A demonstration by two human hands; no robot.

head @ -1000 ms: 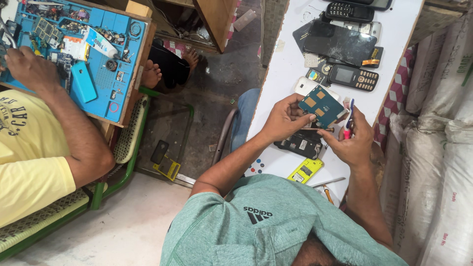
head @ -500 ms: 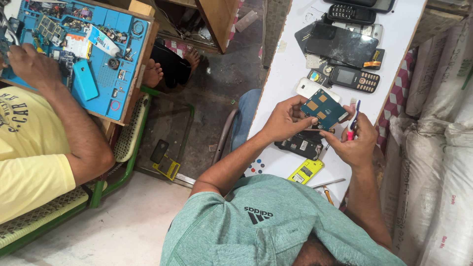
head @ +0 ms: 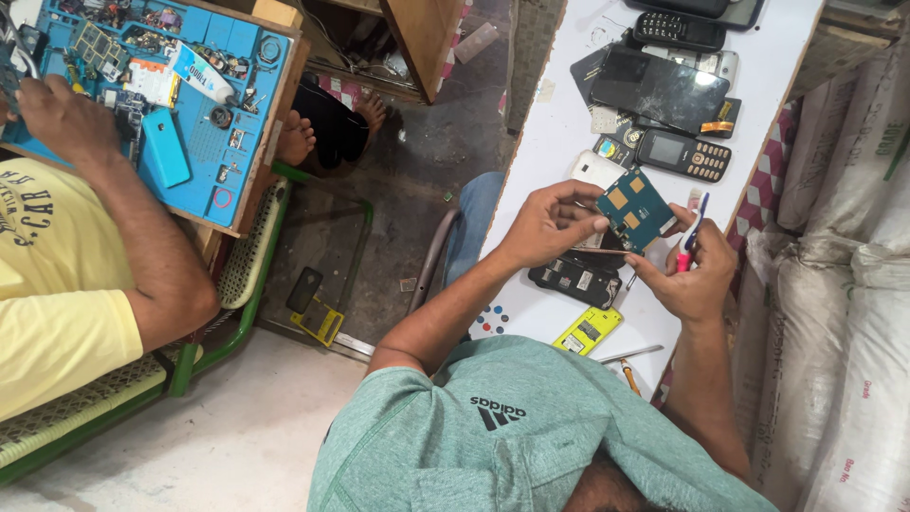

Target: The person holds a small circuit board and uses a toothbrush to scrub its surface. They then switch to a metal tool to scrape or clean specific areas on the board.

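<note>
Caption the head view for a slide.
Left hand holds a blue circuit board; right hand holds a toothbrush.

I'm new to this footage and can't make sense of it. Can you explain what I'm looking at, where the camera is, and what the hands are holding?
The single view looks straight down from above. No machine here: a person in a green shirt works with bare hands at a white table. The left hand holds a teal circuit board; the right hand grips a small pink-handled tool. On the table lie a black keypad phone, a dark tablet and a yellow battery. Another person in yellow works at a blue mat.
</note>
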